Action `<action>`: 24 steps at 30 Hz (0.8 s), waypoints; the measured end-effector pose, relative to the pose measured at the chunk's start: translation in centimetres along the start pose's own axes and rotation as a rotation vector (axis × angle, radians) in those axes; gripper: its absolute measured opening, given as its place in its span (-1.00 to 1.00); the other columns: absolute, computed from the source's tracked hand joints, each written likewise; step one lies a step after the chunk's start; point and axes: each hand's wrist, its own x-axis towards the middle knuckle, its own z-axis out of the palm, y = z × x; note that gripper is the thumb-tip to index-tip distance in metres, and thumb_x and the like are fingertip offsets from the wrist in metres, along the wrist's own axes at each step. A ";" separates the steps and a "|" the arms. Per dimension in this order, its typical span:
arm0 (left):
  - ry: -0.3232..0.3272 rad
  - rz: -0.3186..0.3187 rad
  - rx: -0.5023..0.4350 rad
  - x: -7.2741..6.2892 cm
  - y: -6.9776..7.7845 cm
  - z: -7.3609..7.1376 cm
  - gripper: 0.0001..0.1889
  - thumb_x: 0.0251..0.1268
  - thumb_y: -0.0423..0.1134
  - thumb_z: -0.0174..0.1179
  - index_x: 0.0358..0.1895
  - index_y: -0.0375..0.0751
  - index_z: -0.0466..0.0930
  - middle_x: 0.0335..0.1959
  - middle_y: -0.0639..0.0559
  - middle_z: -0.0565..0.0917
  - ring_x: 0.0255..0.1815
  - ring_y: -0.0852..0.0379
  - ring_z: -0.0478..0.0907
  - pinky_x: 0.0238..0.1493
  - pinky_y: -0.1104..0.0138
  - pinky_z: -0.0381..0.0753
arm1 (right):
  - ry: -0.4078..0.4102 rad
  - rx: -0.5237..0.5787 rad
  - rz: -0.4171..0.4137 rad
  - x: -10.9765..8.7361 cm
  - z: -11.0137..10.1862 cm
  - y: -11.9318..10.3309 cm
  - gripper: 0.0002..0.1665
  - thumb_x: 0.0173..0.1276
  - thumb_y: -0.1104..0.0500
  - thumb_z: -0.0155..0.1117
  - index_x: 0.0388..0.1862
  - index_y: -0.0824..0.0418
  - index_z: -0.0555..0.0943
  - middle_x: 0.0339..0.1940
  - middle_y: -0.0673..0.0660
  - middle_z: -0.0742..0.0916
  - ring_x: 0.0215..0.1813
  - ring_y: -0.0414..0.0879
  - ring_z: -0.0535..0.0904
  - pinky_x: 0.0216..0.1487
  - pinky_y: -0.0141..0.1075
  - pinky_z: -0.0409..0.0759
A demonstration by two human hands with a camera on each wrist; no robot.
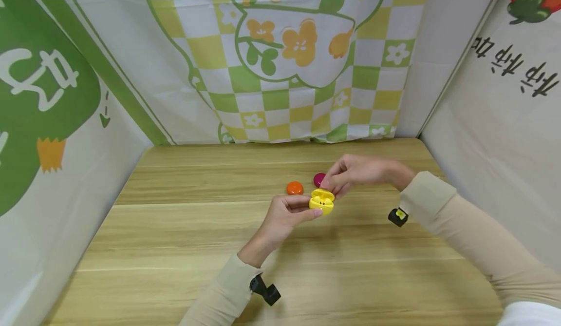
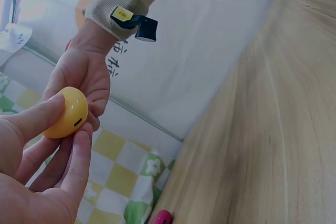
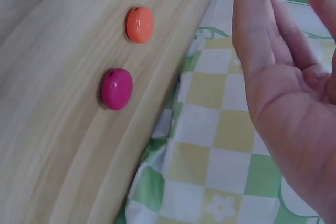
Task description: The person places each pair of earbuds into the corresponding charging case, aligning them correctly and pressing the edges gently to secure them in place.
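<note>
A yellow earbud case point(image 1: 322, 209), its lid raised, is held over the table between the thumb and fingers of my left hand point(image 1: 280, 218). Small yellow earbuds sit inside it in the head view. My right hand point(image 1: 352, 174) reaches in from the right and pinches the lid at the back edge with its fingertips. From the left wrist, the underside of the case point(image 2: 68, 111) shows a dark port slot, with my right hand point(image 2: 84, 74) behind it. Only a sliver of the case appears at the top of the right wrist view.
Two closed, rounded cases, one orange point(image 1: 295, 188) and one magenta point(image 1: 318, 179), lie on the wooden table point(image 1: 184, 238) just beyond my hands. My right hand partly covers the magenta one. Printed cloth point(image 1: 289, 102) hangs behind the table, with light panels at both sides.
</note>
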 end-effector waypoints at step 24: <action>0.055 0.013 -0.001 0.6 -0.3 -0.7 -0.65 0.36 -0.29 0.46 0.16 -0.30 0.77 0.06 -0.12 0.84 0.03 0.17 0.81 0.13 0.30 0.78 | 0.380 -0.465 -0.364 -0.8 3.9 -0.9 -0.82 0.38 0.10 0.56 -0.13 0.15 0.84 -0.21 0.01 0.89 -0.21 -0.23 0.81 -0.11 -0.36 0.80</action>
